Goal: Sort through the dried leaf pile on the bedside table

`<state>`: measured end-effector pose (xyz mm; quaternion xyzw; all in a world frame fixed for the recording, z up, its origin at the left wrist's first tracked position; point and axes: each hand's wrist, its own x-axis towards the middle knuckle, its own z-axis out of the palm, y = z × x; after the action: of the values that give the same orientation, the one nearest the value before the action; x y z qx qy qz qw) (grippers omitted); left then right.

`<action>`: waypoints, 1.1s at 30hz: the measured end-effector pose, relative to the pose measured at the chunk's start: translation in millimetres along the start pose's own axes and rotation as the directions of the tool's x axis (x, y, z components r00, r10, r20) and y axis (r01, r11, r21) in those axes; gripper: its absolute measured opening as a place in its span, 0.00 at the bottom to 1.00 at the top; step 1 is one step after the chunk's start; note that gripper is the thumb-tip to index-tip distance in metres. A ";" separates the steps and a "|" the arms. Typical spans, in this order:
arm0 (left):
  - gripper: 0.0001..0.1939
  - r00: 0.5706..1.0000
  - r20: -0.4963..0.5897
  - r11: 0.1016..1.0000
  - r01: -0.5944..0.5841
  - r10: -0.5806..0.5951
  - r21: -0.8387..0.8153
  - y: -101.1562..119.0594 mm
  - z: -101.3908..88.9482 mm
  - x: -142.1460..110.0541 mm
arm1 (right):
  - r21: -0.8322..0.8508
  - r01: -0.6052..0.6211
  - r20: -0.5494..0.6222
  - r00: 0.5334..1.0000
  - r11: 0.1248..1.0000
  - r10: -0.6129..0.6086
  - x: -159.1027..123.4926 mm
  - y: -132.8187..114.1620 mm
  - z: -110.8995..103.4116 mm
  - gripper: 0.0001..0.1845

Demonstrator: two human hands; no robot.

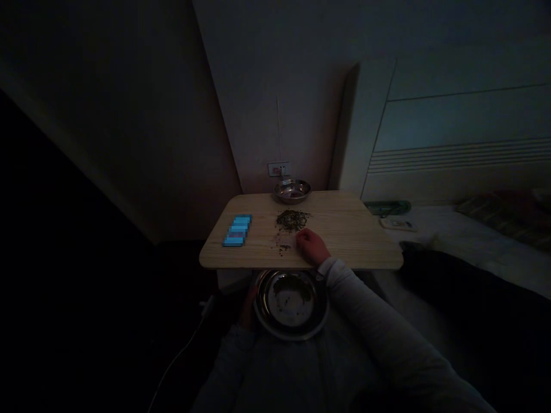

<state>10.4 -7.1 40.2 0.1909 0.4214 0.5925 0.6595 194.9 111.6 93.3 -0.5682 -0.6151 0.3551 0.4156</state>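
A dim room. My right hand (312, 246) rests on the small wooden table (353, 241), fingers curled, beside a pile of small dark green grains (292, 219) and a few scattered ones (282, 248). What, if anything, its fingers pinch is too small to see. Below the table's front edge, my left hand (248, 307) grips the rim of a metal bowl (291, 303) held over my lap, with some grains inside.
A second, smaller metal bowl (292, 190) stands at the table's back edge under a wall socket (278, 168). Blue packets (237, 230) lie stacked at the table's left. A bed with a remote (398, 223) is at right. A white cable (181, 355) runs at lower left.
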 end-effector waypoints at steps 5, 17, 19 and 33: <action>0.15 0.999 -0.048 0.999 0.004 -0.002 0.048 2.6 2.3 -1.4 | 0.004 0.040 0.031 0.999 0.999 -0.040 -4.4 -1.8 1.3 0.06; 0.19 0.999 0.005 0.999 -0.035 0.035 0.033 3.8 6.7 -3.7 | -0.116 0.101 0.070 0.993 0.988 -0.094 -11.2 -7.0 -4.5 0.05; 0.20 0.999 -0.001 0.998 -0.054 0.054 0.031 2.1 4.0 -0.9 | -0.112 0.109 0.072 0.992 0.988 -0.101 -11.0 -6.5 -4.5 0.05; 0.15 0.998 -0.055 0.999 -0.022 0.024 0.032 2.6 6.4 -3.9 | -0.177 0.144 0.097 0.987 0.974 -0.128 -12.3 -6.1 -4.8 0.05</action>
<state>14.0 -8.6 47.0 0.1896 0.4465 0.5983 0.6378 196.9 98.6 99.4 -0.5450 -0.6998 0.2914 0.3582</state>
